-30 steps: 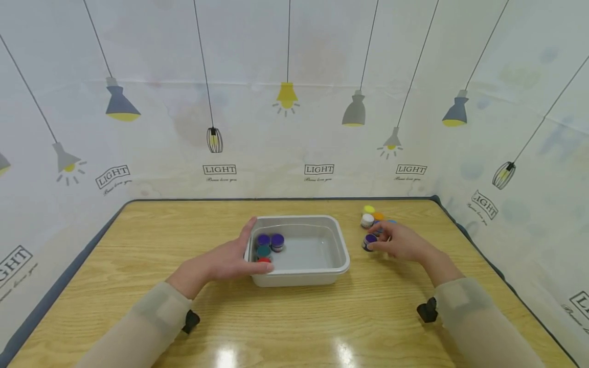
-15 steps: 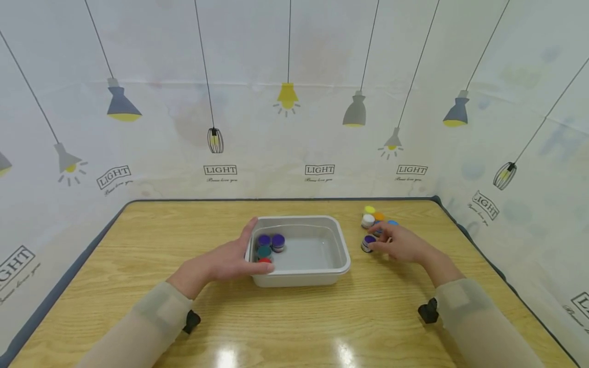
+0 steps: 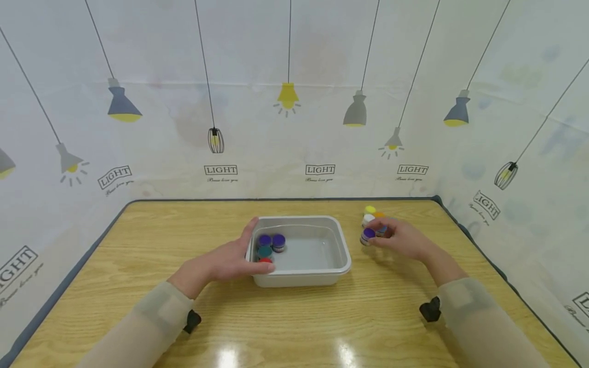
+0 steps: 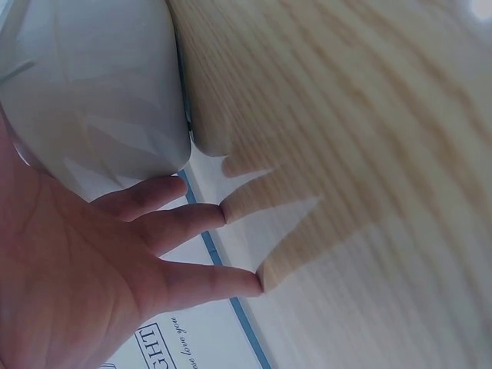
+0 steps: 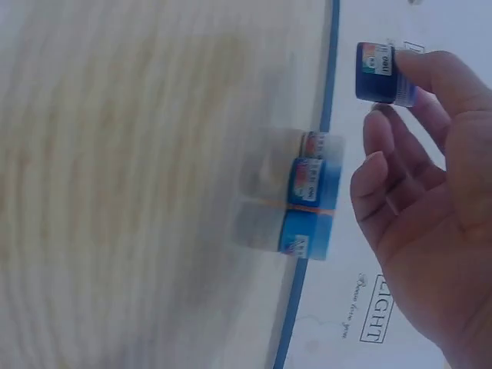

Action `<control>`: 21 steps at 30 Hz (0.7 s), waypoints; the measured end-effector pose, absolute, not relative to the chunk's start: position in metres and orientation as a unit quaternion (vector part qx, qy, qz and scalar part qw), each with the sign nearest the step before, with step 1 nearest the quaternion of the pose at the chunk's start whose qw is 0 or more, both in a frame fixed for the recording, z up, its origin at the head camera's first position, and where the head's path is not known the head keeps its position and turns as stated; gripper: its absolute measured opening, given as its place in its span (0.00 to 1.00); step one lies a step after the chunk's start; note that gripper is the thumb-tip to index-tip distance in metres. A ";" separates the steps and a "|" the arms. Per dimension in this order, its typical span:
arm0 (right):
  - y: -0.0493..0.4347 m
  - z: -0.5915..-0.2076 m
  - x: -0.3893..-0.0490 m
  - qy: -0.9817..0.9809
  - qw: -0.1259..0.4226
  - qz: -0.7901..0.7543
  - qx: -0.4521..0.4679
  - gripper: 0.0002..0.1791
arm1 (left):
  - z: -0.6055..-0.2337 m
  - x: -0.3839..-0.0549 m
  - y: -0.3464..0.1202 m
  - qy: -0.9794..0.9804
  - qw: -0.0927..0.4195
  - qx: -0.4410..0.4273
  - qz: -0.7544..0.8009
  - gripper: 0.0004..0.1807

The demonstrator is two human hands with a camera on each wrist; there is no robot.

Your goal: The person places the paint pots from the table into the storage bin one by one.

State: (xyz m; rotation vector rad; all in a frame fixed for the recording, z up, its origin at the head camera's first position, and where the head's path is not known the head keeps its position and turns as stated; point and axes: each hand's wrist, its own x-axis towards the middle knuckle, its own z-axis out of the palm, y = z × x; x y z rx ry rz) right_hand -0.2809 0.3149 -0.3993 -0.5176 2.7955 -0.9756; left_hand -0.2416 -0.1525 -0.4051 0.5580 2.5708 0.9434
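Note:
My right hand (image 3: 405, 239) pinches a small paint jar (image 3: 366, 236) with a purple lid between thumb and fingers, to the right of the tray. In the right wrist view this dark blue paint jar (image 5: 375, 73) is raised off the table, its label showing. My left hand (image 3: 225, 259) rests at the left end of the light grey plastic tray (image 3: 303, 279), thumb over the front rim. Seen from the left wrist, its fingers (image 4: 184, 224) are straight and spread beside the tray wall. Inside the tray's left end stand purple-lidded jars (image 3: 278, 242), a teal one (image 3: 264, 251) and a red one (image 3: 265, 260).
Behind my right hand stands a cluster of jars with yellow (image 3: 370, 209), white (image 3: 368, 219) and orange (image 3: 379, 216) lids. Blue paint jars (image 5: 307, 231) stand there too, partly hidden by the hand in the head view. A patterned wall covering (image 3: 276, 153) rises behind the wooden table (image 3: 294, 327).
My right hand, pinching the purple-lidded paint jar, has risen slightly and the jar has come up with it. The left hand stays at the tray.

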 end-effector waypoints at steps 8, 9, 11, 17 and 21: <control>0.297 -0.374 -0.273 0.908 0.031 -0.365 -0.204 0.23 | -0.404 -0.240 -0.153 0.905 0.176 0.194 0.336 0.75; 0.293 -0.371 -0.273 0.907 0.031 -0.366 -0.206 0.23 | -0.404 -0.240 -0.153 0.905 0.177 0.193 0.336 0.75; 0.285 -0.368 -0.271 0.904 0.033 -0.369 -0.211 0.22 | -0.404 -0.240 -0.153 0.905 0.179 0.191 0.336 0.75; 0.259 -0.364 -0.267 0.891 0.027 -0.373 -0.257 0.22 | -0.403 -0.240 -0.153 0.904 0.180 0.190 0.338 0.76; 0.241 -0.362 -0.267 0.879 0.041 -0.380 -0.284 0.21 | -0.403 -0.240 -0.153 0.904 0.179 0.191 0.339 0.75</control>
